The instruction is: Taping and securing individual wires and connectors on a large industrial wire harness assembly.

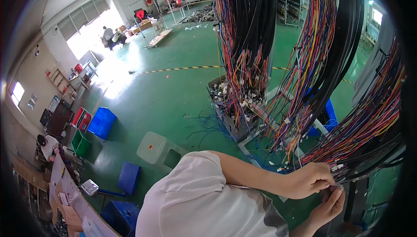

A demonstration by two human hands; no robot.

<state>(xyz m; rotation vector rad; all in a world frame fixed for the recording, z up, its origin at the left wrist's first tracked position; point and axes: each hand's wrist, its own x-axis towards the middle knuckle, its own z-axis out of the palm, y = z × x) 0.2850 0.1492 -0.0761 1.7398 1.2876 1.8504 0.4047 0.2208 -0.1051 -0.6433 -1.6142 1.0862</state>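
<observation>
While the left hand (309, 179) and the right hand (329, 208) meet just below the lower end of the nearest wire bundle (365, 117), their fingertips pinch a small pale piece (337, 188), too small to identify. Left of the nearest wire bundle hangs a second bundle (310, 50), then a grey bin (238, 132). Farther left, a wide stretch of green floor (173, 98) opens beyond the edge of the grey stool (151, 152).

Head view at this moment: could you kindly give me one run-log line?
left hand: curled, hold unclear | right hand: pinching small pale piece | nearby: multicoloured wire bundle | at left: grey stool
</observation>
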